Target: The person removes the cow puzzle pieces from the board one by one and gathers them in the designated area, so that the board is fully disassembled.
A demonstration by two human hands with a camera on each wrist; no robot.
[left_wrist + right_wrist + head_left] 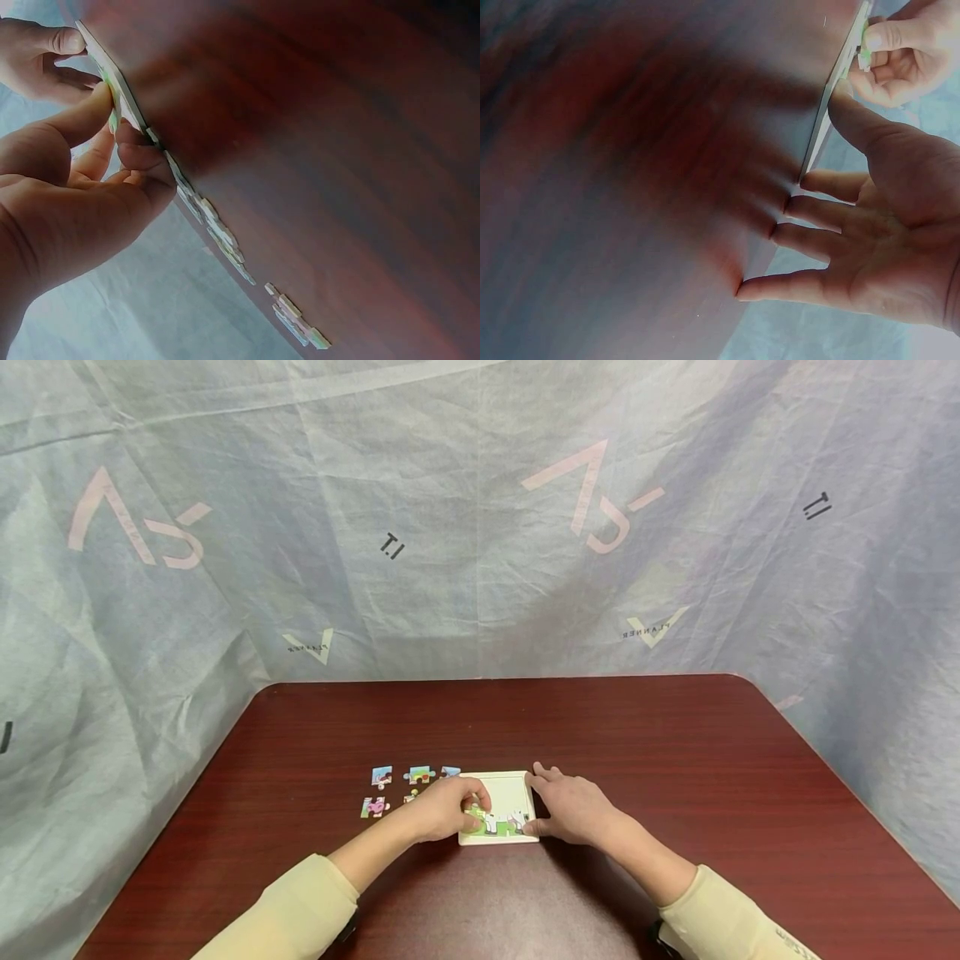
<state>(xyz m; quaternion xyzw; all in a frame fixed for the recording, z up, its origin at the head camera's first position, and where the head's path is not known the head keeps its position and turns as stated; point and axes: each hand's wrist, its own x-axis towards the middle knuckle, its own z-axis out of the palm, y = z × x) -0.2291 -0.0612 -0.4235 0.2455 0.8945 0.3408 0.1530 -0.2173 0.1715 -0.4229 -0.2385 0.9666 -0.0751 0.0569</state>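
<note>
A white puzzle tray [504, 792] lies on the table, with picture pieces [510, 824] showing white animals on green along its near edge. My left hand [442, 811] is over the tray's left side and pinches a green puzzle piece [865, 58] between thumb and fingers. How that piece sits against the tray cannot be told. At the right edge of the tray, my right hand [576, 810] rests with fingers spread and fairly straight. Its thumb [842, 94] touches the tray's near right corner, and its fingertips meet the table beside the tray.
Several loose puzzle pieces lie left of the tray, among them a pink one [374, 807], a green and red one [419, 774] and a blue one [382, 775]. My left hand partly covers others. The dark red table [637, 727] ends at a grey cloth backdrop [465, 593].
</note>
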